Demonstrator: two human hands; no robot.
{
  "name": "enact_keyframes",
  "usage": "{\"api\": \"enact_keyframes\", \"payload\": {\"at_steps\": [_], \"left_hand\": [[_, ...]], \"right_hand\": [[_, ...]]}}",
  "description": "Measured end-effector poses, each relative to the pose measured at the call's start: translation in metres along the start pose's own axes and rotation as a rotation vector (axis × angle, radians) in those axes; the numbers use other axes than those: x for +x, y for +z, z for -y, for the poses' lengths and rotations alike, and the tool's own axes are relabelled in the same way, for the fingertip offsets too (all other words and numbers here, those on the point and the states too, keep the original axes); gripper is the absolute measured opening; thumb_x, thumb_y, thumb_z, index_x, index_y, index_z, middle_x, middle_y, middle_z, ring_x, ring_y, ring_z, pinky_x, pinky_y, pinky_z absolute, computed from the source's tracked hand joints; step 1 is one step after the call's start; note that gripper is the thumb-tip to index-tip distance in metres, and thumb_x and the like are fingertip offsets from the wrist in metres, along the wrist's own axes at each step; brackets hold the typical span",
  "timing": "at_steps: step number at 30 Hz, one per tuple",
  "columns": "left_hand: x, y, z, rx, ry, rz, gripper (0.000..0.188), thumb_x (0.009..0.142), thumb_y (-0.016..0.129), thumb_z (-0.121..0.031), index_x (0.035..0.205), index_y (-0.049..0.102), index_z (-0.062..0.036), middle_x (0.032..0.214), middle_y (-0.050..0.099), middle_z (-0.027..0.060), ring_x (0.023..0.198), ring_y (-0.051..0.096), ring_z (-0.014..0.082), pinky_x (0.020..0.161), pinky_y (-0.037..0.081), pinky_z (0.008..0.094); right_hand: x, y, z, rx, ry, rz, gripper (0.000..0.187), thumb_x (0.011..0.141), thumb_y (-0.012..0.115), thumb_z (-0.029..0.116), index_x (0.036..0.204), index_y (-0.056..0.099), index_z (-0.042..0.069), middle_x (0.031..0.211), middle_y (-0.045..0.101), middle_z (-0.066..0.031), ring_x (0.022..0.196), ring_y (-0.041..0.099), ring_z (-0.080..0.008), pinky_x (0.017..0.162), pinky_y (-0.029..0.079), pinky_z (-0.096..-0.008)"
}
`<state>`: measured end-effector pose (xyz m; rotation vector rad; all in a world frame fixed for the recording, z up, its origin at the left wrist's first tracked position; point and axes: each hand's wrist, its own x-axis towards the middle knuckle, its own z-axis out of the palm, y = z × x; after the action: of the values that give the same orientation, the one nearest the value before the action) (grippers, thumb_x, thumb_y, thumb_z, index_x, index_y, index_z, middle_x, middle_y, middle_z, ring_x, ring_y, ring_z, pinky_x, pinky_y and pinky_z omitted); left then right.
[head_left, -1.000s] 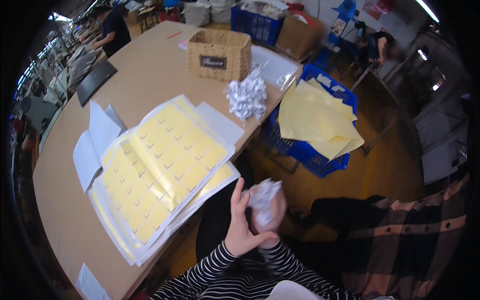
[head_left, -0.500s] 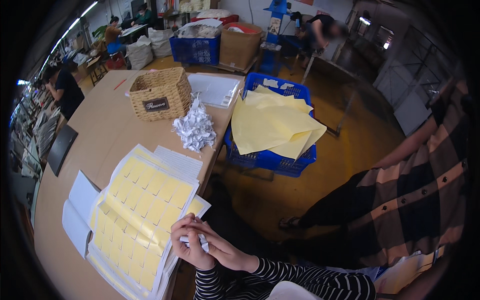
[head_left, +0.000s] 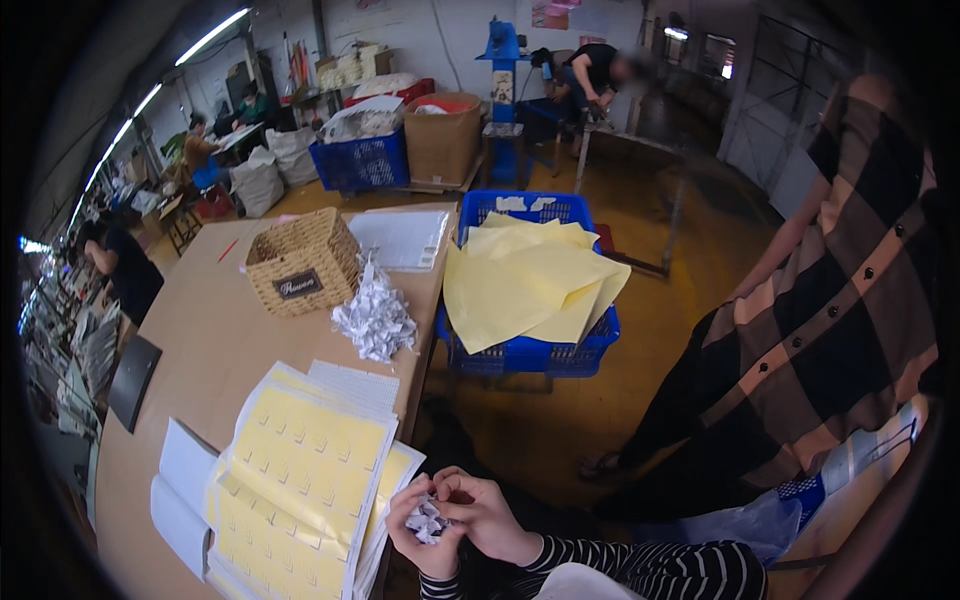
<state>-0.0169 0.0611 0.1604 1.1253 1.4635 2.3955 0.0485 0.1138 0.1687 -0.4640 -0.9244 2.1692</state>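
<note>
A small clump of crumpled white paper scraps (head_left: 429, 521) sits cupped in my left hand (head_left: 408, 535), whose fingers curl round it. My right hand (head_left: 496, 516) lies against the clump from the right, with bent fingers gripping its upper side. Both hands are in front of the table edge, beside sheets of yellow labels (head_left: 300, 450) stacked with white-bordered margins. Farther up the table, a heap of shredded white paper (head_left: 374, 318) lies against a woven basket (head_left: 305, 262).
Left of the labels lies folded white paper (head_left: 180, 500). A dark flat panel (head_left: 134, 384) rests on the table's left edge. Yellow sheets (head_left: 530, 285) cover a blue crate (head_left: 520, 357) right of the table. A person in a checked shirt (head_left: 830, 300) stands close on the right.
My hands were clasped tightly over the paper; they have loosened, and more of the clump shows. The view has tilted upward, so the table things appear lower. The person at right stands more upright.
</note>
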Motion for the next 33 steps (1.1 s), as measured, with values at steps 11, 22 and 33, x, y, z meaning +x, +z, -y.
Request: {"api": "enact_keyframes", "payload": {"at_steps": [11, 22, 33], "left_hand": [[0.028, -0.038, 0.028, 0.13, -0.125, -0.297, 0.015, 0.092, 0.06, -0.016, 0.091, 0.049, -0.0058, 0.079, 0.052, 0.0071, 0.073, 0.05, 0.016, 0.074, 0.045, 0.0297], [0.059, -0.104, -0.034, -0.314, -0.112, -0.653, 0.025, 0.104, 0.047, -0.029, 0.089, 0.048, -0.0087, 0.073, 0.042, -0.0009, 0.063, 0.038, 0.0098, 0.065, 0.039, 0.0246], [0.009, -0.041, -0.044, -0.476, -0.51, -0.201, 0.038, 0.094, 0.056, -0.013, 0.128, 0.053, 0.002, 0.118, 0.062, 0.0109, 0.103, 0.059, 0.0155, 0.088, 0.048, 0.0314]], "right_hand": [[0.003, 0.004, -0.028, -0.417, -0.241, 0.267, 0.016, 0.091, 0.062, 0.001, 0.105, 0.064, -0.005, 0.116, 0.057, -0.0114, 0.111, 0.058, -0.0189, 0.097, 0.046, -0.0273], [-0.028, 0.015, 0.017, -0.491, 0.38, 0.518, 0.028, 0.098, 0.054, 0.008, 0.124, 0.062, 0.0, 0.119, 0.063, -0.0096, 0.104, 0.059, -0.013, 0.088, 0.047, -0.0247], [-0.005, 0.041, 0.014, -0.689, -0.264, 0.282, 0.031, 0.089, 0.057, -0.002, 0.12, 0.056, -0.003, 0.128, 0.05, -0.0131, 0.093, 0.056, -0.0123, 0.071, 0.047, -0.0216]]}}
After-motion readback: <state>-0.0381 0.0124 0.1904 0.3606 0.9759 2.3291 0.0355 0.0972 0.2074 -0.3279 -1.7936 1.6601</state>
